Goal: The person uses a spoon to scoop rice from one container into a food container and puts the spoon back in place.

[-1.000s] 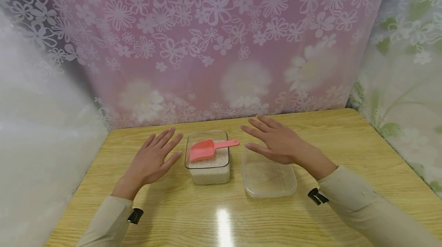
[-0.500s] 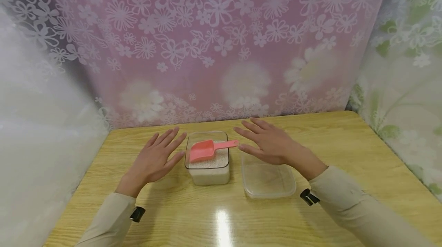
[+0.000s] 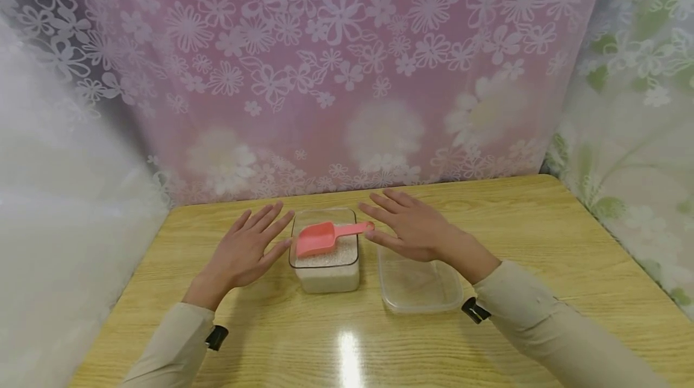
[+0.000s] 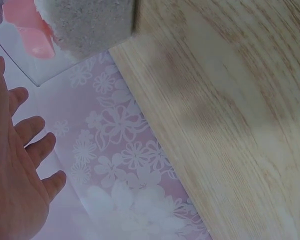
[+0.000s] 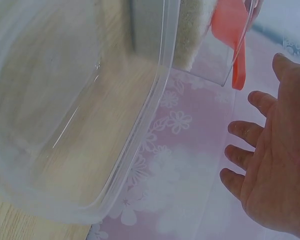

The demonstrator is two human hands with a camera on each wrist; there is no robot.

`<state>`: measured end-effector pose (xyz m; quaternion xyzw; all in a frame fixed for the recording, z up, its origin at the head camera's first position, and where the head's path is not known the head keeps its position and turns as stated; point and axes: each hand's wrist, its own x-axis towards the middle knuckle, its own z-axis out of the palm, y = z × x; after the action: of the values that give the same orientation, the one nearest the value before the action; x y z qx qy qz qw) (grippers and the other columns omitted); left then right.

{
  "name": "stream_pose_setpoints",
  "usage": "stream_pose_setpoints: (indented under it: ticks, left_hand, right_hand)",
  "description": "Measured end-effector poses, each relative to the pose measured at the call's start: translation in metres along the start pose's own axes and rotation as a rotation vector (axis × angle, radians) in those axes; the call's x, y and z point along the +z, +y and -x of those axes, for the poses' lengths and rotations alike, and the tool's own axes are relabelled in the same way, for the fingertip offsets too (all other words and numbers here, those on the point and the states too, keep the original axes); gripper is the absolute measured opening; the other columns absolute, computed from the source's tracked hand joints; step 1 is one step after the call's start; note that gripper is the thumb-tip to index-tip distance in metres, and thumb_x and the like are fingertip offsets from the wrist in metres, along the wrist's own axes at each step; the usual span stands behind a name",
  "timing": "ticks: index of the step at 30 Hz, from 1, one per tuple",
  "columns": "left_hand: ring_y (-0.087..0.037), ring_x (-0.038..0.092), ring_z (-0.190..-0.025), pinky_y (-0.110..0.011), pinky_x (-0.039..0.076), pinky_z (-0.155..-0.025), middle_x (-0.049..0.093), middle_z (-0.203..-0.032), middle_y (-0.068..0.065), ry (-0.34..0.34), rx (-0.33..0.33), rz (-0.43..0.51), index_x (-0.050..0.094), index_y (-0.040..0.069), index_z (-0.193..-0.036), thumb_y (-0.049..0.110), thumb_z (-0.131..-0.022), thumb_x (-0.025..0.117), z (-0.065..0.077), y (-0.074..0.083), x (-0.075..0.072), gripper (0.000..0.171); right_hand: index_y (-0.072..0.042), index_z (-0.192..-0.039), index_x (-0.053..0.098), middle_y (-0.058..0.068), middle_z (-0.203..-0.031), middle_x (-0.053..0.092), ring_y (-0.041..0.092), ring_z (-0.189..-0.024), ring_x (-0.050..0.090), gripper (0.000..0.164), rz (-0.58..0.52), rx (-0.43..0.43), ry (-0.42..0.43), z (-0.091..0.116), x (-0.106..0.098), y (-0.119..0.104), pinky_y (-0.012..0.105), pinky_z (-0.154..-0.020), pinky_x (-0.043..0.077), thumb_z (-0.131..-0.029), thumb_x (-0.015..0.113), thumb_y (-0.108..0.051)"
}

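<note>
A clear square container (image 3: 328, 282) with a dark rim stands mid-table, part filled with white grains (image 4: 85, 25) that look like rice. On the grains lies a pink scoop (image 3: 317, 239), its handle jutting past the rim to the right. My left hand (image 3: 241, 250) hovers left of this container, fingers spread, thumb close to the rim; contact cannot be told. Above a second clear plastic container (image 3: 420, 306) is my right hand (image 3: 414, 228), fingers extended, its thumb near the scoop's handle end. In the right wrist view, the thumb is apart from the scoop (image 5: 232, 25). Neither hand holds anything.
Wood-grain table (image 3: 293, 340) lies under both containers. A pink flowered curtain (image 3: 347, 93) hangs along its far edge, with pale sheeting (image 3: 70, 195) on the left and a leaf-patterned cloth (image 3: 640, 153) on the right. Each sleeve has a black clip (image 3: 476, 310) near the wrist.
My right hand has moved left, from over the second container toward the scoop's handle. My left hand has shifted slightly right, closer to the grain container. The containers and scoop keep their places.
</note>
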<state>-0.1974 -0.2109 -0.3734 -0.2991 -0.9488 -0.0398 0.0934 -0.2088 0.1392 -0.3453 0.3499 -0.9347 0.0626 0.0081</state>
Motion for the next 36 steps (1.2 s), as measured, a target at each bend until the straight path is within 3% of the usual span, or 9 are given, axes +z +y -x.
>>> stream_pose_setpoints:
  ticks: [9, 20, 30, 36]
  left_hand:
    - [-0.026, 0.024, -0.141, -0.053, 0.017, -0.113, 0.026, -0.155, -0.008, 0.017, 0.034, -0.015, 0.034, 0.021, -0.151, 0.05, -0.101, 0.037, 0.0, -0.003, 0.005, 0.058]
    - [-0.021, 0.019, -0.143, -0.049, 0.013, -0.115, 0.016, -0.158, 0.0, -0.028, 0.064, -0.007, 0.028, 0.023, -0.153, 0.051, -0.103, 0.027, -0.01, 0.005, 0.006, 0.057]
    - [-0.024, 0.022, -0.142, -0.052, 0.016, -0.113, 0.023, -0.156, -0.004, -0.012, 0.09, -0.007, 0.032, 0.02, -0.152, 0.046, -0.103, 0.033, -0.011, 0.004, 0.009, 0.056]
    - [-0.022, 0.02, -0.142, -0.05, 0.013, -0.115, 0.02, -0.157, -0.001, -0.034, 0.094, -0.023, 0.027, 0.019, -0.153, 0.046, -0.103, 0.031, -0.011, 0.004, 0.01, 0.056]
  right_hand:
    - [-0.029, -0.154, 0.023, 0.006, -0.157, 0.021, 0.03, -0.143, 0.014, 0.068, 0.012, -0.002, -0.004, -0.005, 0.005, -0.005, 0.051, -0.114, 0.014, -0.096, 0.022, -0.066]
    - [-0.029, -0.154, 0.019, 0.006, -0.158, 0.018, 0.029, -0.144, 0.011, 0.068, -0.012, 0.011, -0.035, -0.003, 0.004, -0.005, 0.05, -0.115, 0.013, -0.097, 0.022, -0.065]
    - [-0.03, -0.154, 0.021, 0.005, -0.157, 0.02, 0.031, -0.143, 0.014, 0.066, -0.004, 0.021, -0.027, -0.003, 0.004, -0.004, 0.051, -0.114, 0.015, -0.097, 0.025, -0.064]
    - [-0.029, -0.154, 0.022, 0.006, -0.157, 0.019, 0.03, -0.143, 0.012, 0.067, -0.036, 0.018, -0.03, -0.002, 0.004, -0.004, 0.052, -0.114, 0.015, -0.097, 0.023, -0.065]
